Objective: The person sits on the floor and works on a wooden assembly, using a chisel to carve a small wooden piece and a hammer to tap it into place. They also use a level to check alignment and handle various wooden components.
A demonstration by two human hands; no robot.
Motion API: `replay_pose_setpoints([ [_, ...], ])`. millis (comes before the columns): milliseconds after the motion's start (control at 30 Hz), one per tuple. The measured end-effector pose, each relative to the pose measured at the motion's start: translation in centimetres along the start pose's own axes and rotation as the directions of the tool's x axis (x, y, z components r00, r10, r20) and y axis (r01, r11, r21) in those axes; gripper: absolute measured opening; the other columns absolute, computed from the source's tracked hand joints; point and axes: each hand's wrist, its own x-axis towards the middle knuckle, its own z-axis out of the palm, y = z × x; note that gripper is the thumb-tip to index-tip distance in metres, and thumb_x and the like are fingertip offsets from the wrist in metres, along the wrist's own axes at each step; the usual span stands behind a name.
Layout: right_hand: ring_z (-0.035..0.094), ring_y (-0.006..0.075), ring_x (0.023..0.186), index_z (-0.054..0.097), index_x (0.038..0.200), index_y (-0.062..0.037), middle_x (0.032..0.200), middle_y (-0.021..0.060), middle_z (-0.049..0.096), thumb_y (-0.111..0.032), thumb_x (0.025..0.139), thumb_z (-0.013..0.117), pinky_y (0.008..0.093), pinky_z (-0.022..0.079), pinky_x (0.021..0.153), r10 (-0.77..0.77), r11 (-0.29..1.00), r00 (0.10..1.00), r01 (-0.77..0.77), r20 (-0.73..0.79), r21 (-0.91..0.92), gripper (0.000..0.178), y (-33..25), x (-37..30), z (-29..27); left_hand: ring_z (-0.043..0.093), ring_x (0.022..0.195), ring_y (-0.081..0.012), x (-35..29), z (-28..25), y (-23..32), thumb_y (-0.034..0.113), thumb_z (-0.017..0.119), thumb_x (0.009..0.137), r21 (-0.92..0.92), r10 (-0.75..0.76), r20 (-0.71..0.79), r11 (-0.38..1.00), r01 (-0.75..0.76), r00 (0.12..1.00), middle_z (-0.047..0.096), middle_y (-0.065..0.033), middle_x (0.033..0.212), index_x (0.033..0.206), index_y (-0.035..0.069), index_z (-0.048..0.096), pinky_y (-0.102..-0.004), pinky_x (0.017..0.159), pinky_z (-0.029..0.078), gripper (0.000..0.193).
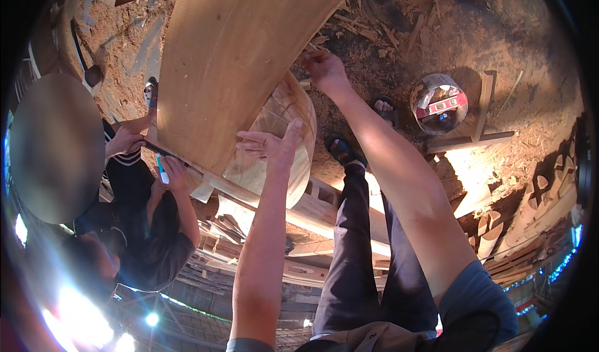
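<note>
Board partly covers a wooden disc; right of the board stands a bucket. Beside the board's right edge, the right hand curls, grip unclear; by its near end, the left hand spreads open.

You have two bare hands: one left hand, one right hand. You face one large wooden board and one rounded wooden slab. You wear two dark sandals. You have in view one co-worker with two hands showing, one pen, one round bucket, one red level and two wooden bars.
</note>
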Motion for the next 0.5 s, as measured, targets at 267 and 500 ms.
replay_pose_setpoints([
  [267, 0.065, 0.0106, 0.08, 0.072, 0.107, 0.0009, 0.089, 0.009, 0.075, -0.022, 0.097, 0.066, 0.0303, 0.051, 0.074, 0.105, 0.994, 0.994, -0.106, -0.011, -0.034, 0.026, 0.3, -0.7, -0.4, -0.021, 0.143, -0.0565, -0.4, -0.1, 0.4, 0.071, 0.085, 0.057, -0.006, -0.004, -0.006, 1.0, 0.004, 1.0, -0.033, -0.0349, 0.152, 0.147, 0.001, -0.032, -0.0666, 0.116, 0.0, 0.163],
  [500, 0.066, 0.0127, 0.079, 0.072, 0.102, 0.0007, 0.087, 0.0089, 0.074, -0.024, 0.099, 0.061, 0.0304, 0.052, 0.074, -0.072, 0.996, 0.997, 0.07, 0.038, 0.049, 0.027, 1.2, -0.2, 0.5, -0.025, 0.144, -0.0524, -0.6, -0.3, 0.8, 0.071, 0.084, 0.06, -0.006, -0.02, 0.004, 1.0, 0.02, 1.0, -0.033, -0.0346, 0.152, 0.148, 0.0, -0.031, -0.0599, 0.118, -0.002, 0.161],
])
